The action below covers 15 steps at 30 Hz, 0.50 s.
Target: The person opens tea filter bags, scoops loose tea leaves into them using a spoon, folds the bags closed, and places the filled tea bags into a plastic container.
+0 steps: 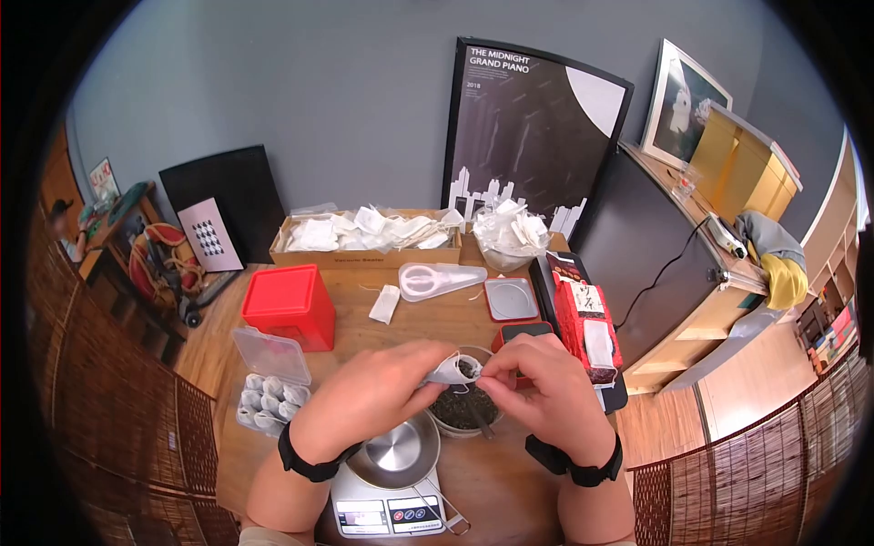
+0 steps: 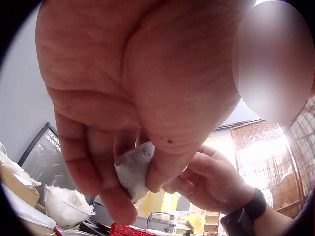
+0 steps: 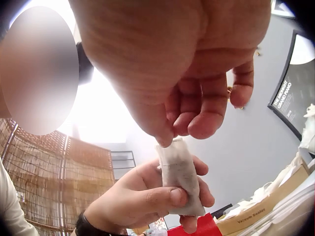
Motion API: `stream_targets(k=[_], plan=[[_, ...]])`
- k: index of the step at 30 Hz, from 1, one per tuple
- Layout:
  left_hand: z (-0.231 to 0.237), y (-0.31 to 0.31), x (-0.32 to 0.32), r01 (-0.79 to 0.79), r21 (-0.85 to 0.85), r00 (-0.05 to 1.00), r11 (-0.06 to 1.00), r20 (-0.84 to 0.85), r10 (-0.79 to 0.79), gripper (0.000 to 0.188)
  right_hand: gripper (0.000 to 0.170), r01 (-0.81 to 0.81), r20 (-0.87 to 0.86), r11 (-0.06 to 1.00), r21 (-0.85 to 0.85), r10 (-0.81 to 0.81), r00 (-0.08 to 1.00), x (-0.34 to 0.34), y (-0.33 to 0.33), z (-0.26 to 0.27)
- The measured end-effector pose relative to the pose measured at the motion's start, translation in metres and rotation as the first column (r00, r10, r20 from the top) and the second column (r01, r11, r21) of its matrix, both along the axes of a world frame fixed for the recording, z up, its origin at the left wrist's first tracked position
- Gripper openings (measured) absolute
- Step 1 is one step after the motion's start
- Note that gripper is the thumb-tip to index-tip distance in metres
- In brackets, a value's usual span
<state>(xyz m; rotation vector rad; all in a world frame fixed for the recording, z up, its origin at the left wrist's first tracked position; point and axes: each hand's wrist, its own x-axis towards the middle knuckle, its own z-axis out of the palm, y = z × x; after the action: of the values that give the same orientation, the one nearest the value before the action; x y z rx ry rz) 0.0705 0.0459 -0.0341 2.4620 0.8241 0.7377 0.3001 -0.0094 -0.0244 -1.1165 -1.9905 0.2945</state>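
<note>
Above the bowl (image 1: 455, 431), left hand (image 1: 378, 387) grips a filled, unclosed bag (image 1: 444, 371); right hand (image 1: 546, 382) pinches its edge. Left of bowl, boxed bags (image 1: 273, 398) look finished.

Grey wall (image 1: 355, 100) over a wooden floor (image 1: 205, 346); dark cabinet (image 1: 655, 264) beyond the table's (image 1: 510, 510) right edge, woven screens (image 1: 746, 455) around.
</note>
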Motion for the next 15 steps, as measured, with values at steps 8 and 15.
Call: stream_targets(k=[8, 15], plan=[[0.0041, -0.0020, -0.0002, -0.004, -0.041, 0.999, 0.999, -0.049, 0.002, 0.037, 0.015, 0.054, -0.032, 0.997, 0.063, -0.052, 0.998, 0.0048, 0.0012, 0.0004], [0.0038, -0.0012, 0.0000, 0.002, -0.028, 0.999, 1.000, -0.049, -0.003, 0.036, 0.015, -0.013, -0.021, 1.000, 0.012, 0.013, 1.000, 0.0081, -0.0002, 0.0035]])
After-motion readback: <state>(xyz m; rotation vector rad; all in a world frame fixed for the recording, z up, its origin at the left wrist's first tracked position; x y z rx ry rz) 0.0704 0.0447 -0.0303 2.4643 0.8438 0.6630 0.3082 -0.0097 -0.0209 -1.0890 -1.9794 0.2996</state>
